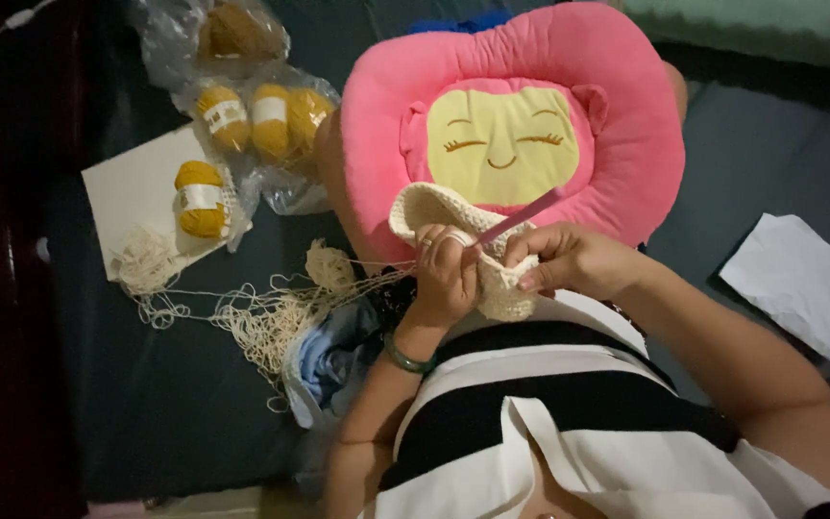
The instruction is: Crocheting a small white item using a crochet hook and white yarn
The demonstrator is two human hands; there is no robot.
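My left hand [446, 274] grips a cream crocheted piece [434, 207] that curls up over a pink plush cushion [516, 125] on my lap. A ring sits on one finger and a green bangle on the wrist. My right hand [573, 259] pinches a pink crochet hook [521, 219] whose tip meets the cream piece, while its lower fingers rest on the fabric. Cream yarn [271, 312] trails from the work to the left across the dark surface.
Mustard yarn balls [252, 115] lie in clear bags at the upper left, one [201, 199] on a white sheet. A loose tangle of cream yarn [146, 264] lies beside it. White paper [799, 279] sits at the right. Blue cloth [333, 356] is bunched by my left arm.
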